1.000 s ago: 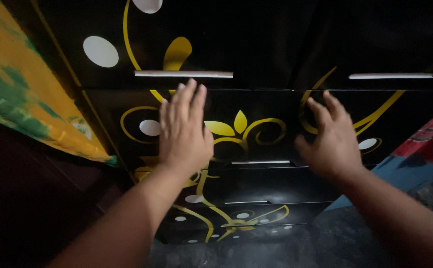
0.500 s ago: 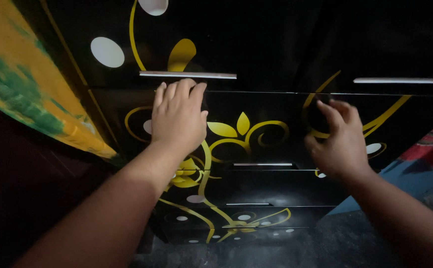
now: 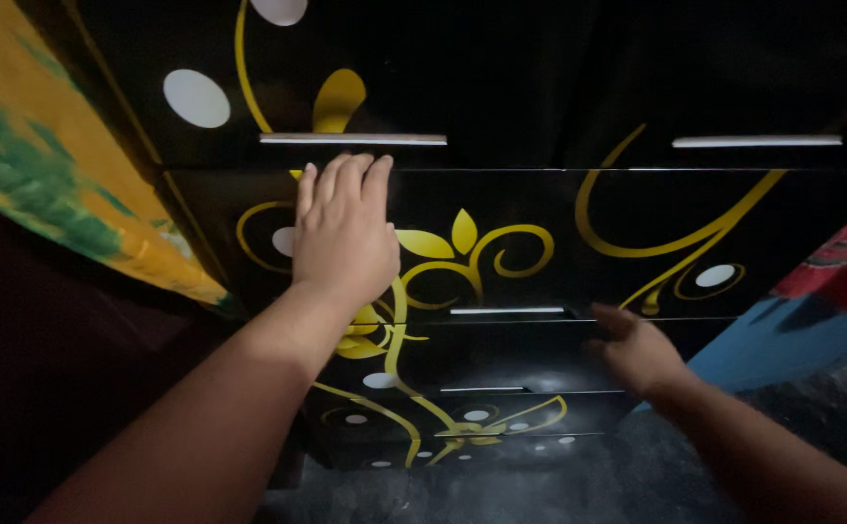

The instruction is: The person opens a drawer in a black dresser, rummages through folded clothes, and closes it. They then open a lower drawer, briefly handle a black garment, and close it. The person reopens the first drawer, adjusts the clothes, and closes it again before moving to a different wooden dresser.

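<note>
A dim room is seen from above, with a dark speckled floor (image 3: 579, 485) at the bottom and a glossy black chest of drawers (image 3: 501, 87) filling most of the view. Its fronts are painted with yellow scrolling vines, leaves and white ovals, and light is reflected off the lacquer. A wide drawer front (image 3: 540, 243) runs across the middle, below two upper fronts, each fitted with a slim silver bar handle (image 3: 353, 139); a shorter silver handle (image 3: 507, 311) is set at the lower edge of the wide drawer, and two narrower drawer fronts are stacked beneath it. The left hand (image 3: 341, 238) is laid flat on the upper left part of the wide drawer front, fingers (image 3: 350, 180) extended and held close together, their tips reaching the seam just under the upper left handle. The right hand (image 3: 637, 354) is held lower, near the right end of the drawer below the wide one; its fingers appear loosely curled and slightly apart, though blur and shadow make it hard to tell whether the front is touched. A yellow and green cloth (image 3: 45, 165) hangs at the left, and a blue and red fabric (image 3: 812, 320) is seen at the right edge.
</note>
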